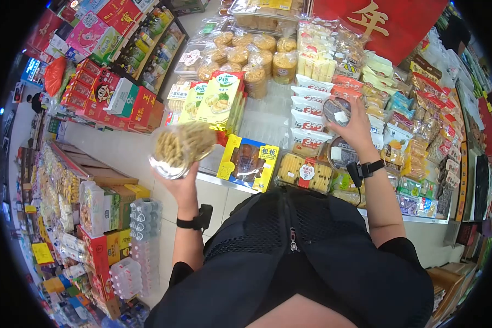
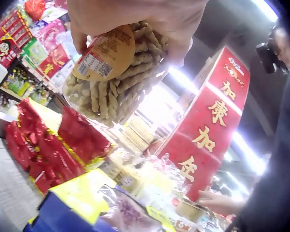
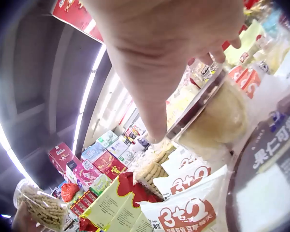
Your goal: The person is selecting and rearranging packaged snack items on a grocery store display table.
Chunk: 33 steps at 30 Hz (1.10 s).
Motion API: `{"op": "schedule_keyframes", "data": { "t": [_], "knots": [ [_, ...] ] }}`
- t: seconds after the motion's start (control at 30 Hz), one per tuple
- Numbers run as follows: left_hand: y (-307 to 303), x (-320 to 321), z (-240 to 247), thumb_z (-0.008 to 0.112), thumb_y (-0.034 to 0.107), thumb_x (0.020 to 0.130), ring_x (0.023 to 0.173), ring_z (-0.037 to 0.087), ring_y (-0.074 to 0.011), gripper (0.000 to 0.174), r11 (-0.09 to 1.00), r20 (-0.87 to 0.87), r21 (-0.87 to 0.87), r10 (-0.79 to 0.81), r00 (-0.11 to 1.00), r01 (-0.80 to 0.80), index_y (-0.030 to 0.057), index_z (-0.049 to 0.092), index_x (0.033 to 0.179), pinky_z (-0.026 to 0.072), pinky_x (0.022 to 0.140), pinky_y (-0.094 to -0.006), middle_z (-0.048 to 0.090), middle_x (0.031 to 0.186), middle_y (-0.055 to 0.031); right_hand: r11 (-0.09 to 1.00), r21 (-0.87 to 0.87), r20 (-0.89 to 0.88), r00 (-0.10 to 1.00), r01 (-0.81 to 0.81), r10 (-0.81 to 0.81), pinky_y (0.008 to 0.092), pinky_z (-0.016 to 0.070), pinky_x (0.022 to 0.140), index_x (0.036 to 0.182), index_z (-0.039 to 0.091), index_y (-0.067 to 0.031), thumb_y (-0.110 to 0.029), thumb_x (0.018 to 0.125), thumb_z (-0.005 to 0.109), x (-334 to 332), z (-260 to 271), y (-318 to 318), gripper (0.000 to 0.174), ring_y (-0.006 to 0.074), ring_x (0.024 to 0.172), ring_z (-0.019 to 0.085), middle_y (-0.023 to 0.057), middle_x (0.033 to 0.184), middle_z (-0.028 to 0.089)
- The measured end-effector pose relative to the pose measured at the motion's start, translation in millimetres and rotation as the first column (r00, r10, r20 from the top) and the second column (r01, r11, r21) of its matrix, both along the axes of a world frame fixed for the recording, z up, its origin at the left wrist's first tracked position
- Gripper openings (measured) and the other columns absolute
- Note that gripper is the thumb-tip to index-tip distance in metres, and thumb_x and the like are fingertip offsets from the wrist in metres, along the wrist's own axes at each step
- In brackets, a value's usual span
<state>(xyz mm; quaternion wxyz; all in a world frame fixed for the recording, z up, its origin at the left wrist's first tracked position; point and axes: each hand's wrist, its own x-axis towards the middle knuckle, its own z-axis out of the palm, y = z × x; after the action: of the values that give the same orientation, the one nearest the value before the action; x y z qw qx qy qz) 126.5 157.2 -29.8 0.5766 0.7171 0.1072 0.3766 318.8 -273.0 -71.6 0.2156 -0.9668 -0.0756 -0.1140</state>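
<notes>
My left hand holds up a clear plastic tub of twisted dough sticks, tilted on its side over the aisle floor. In the left wrist view, its fingers curl round the tub, whose orange label faces the camera. My right hand reaches over the snack display and grips a round tub with a dark lid. In the right wrist view, the thumb and fingers clasp the rim of that tub, which holds pale contents. A second dark-lidded tub lies just below the hand.
The display table holds white "3+2" biscuit bags, a yellow and blue box, green-yellow boxes and tubs of round cookies. Shelves of boxed goods line the left. Crates of bottled water stand on the floor.
</notes>
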Motion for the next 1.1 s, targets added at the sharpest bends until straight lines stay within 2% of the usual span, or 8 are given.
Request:
{"op": "schedule_keyframes", "data": {
  "t": [0.03, 0.17, 0.3, 0.43, 0.5, 0.83, 1.0, 1.1],
  "knots": [
    [-13, 12, 12, 0.087, 0.002, 0.066, 0.133, 0.041, -0.0273, 0.113, 0.989, 0.028, -0.124, -0.072, 0.997, 0.075, 0.0008, 0.013, 0.151, 0.0357, 0.112, -0.041, 0.035, 0.144, -0.0164, 0.999, -0.037, -0.052, 0.999, -0.001, -0.001, 0.0532, 0.0281, 0.113, 0.153, 0.027, -0.0118, -0.049, 0.066, 0.085, 2, 1, 5, 0.111, 0.0415, 0.14, 0.033, 0.0259, 0.151, 0.033],
    [-34, 69, 12, 0.092, 0.009, 0.06, 0.131, 0.043, -0.0268, 0.122, 0.938, -0.086, 0.284, -0.181, 0.98, 0.198, 0.0031, 0.011, 0.152, 0.0389, 0.111, -0.0403, 0.034, 0.143, -0.016, 0.993, -0.108, -0.161, 0.986, -0.055, 0.037, 0.0515, 0.0298, 0.113, 0.155, 0.024, -0.0171, -0.048, 0.06, 0.088, 1, 15, 15, 0.118, 0.0415, 0.14, 0.032, 0.024, 0.148, 0.036],
    [-77, 132, -1, 0.093, 0.012, 0.059, 0.131, 0.043, -0.0277, 0.121, 0.905, -0.173, 0.031, -0.413, 0.894, 0.424, -0.001, 0.014, 0.15, 0.0388, 0.111, -0.0373, 0.035, 0.142, -0.018, 0.993, -0.072, -0.109, 0.991, -0.089, 0.081, 0.0498, 0.0323, 0.112, 0.154, 0.029, -0.0172, -0.039, 0.059, 0.09, -3, 10, 12, 0.115, 0.0409, 0.136, 0.035, 0.0212, 0.145, 0.038],
    [-87, 181, -49, 0.093, 0.015, 0.058, 0.131, 0.045, -0.0294, 0.119, 0.884, -0.272, 0.04, -0.438, 0.857, 0.465, -0.0024, 0.017, 0.148, 0.0385, 0.111, -0.0372, 0.038, 0.141, -0.0196, 0.996, 0.054, 0.06, 0.996, -0.076, 0.073, 0.0493, 0.0328, 0.111, 0.152, 0.034, -0.0158, -0.031, 0.06, 0.089, -9, 15, 7, 0.108, 0.0398, 0.133, 0.038, 0.0208, 0.145, 0.038],
    [-90, 192, -65, 0.094, 0.019, 0.056, 0.13, 0.046, -0.0322, 0.118, 0.816, -0.37, 0.309, -0.371, 0.852, 0.489, -0.0032, 0.02, 0.145, 0.0382, 0.11, -0.0386, 0.041, 0.14, -0.0219, 0.991, 0.112, 0.116, 0.991, -0.079, 0.066, 0.0488, 0.0324, 0.111, 0.151, 0.034, -0.0145, -0.029, 0.061, 0.089, -15, 19, 3, 0.107, 0.0395, 0.133, 0.038, 0.0207, 0.146, 0.038],
    [-80, 206, -98, 0.094, 0.014, 0.055, 0.135, 0.041, -0.0354, 0.12, 0.743, -0.564, 0.189, -0.453, 0.691, 0.642, 0.0027, 0.018, 0.147, 0.035, 0.114, -0.0401, 0.039, 0.142, -0.0237, 0.945, 0.305, 0.179, 0.981, -0.121, 0.068, 0.0465, 0.0303, 0.113, 0.151, 0.032, -0.0101, -0.02, 0.061, 0.088, -49, 44, -2, 0.107, 0.0368, 0.136, 0.035, 0.019, 0.147, 0.036],
    [-75, 184, -73, 0.091, 0.01, 0.057, 0.137, 0.033, -0.0467, 0.12, 0.698, -0.792, 0.271, -0.229, 0.565, 0.663, 0.0074, 0.018, 0.151, 0.0331, 0.114, -0.0448, 0.023, 0.151, -0.0305, 0.927, 0.339, 0.116, 0.985, -0.163, 0.131, 0.0455, 0.0298, 0.114, 0.151, 0.032, -0.0084, -0.018, 0.059, 0.089, -57, 48, 13, 0.109, 0.0366, 0.137, 0.035, 0.0186, 0.147, 0.036],
    [-86, 160, -48, 0.084, 0.018, 0.073, 0.137, 0.033, -0.0467, 0.089, 0.464, -0.694, 0.63, -0.026, 0.72, 0.623, 0.0017, 0.036, 0.146, 0.0305, 0.115, -0.0488, 0.028, 0.149, -0.0323, 0.911, 0.345, 0.108, 0.974, -0.226, 0.201, 0.0449, 0.0295, 0.115, 0.151, 0.033, -0.0081, -0.019, 0.058, 0.09, -62, 60, 29, 0.109, 0.0366, 0.137, 0.035, 0.0178, 0.147, 0.037]
  ]
}}
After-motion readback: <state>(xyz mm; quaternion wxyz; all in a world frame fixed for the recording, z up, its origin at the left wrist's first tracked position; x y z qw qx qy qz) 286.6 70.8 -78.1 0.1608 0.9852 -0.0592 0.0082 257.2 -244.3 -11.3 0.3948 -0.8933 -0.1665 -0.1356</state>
